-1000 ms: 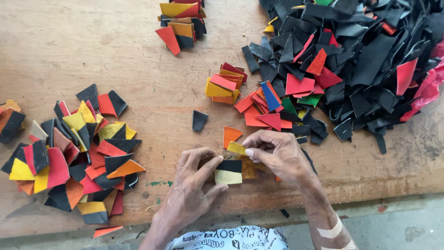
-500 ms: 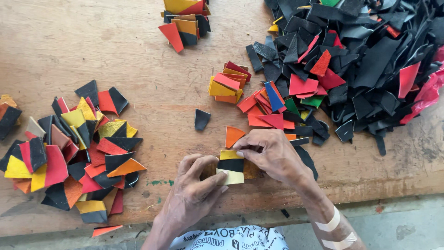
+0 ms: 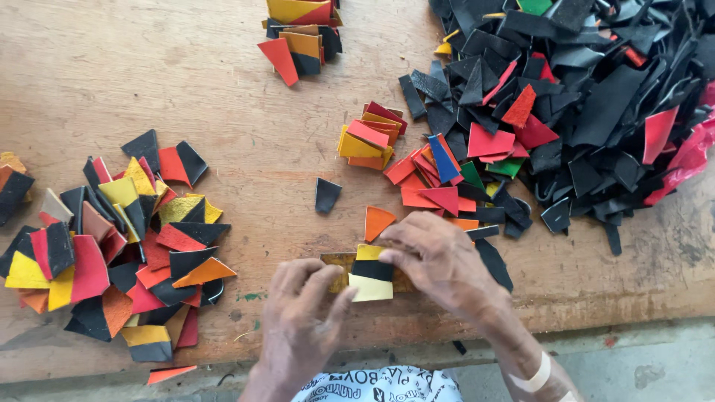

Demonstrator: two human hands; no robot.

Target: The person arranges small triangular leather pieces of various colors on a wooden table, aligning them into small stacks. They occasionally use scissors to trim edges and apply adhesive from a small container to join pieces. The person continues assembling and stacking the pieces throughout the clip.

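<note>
A big black scrap heap (image 3: pixel 596 97) and a mixed-colour pile (image 3: pixel 112 246) flank the wooden table (image 3: pixel 149 67).

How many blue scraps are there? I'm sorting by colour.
1: a blue scrap lies in the red-orange heap at the black pile's left edge. Others may hide under the pile.

No packages, labels, signs or screens appear anywhere in the frame, from the upper left to the lower right.
</note>
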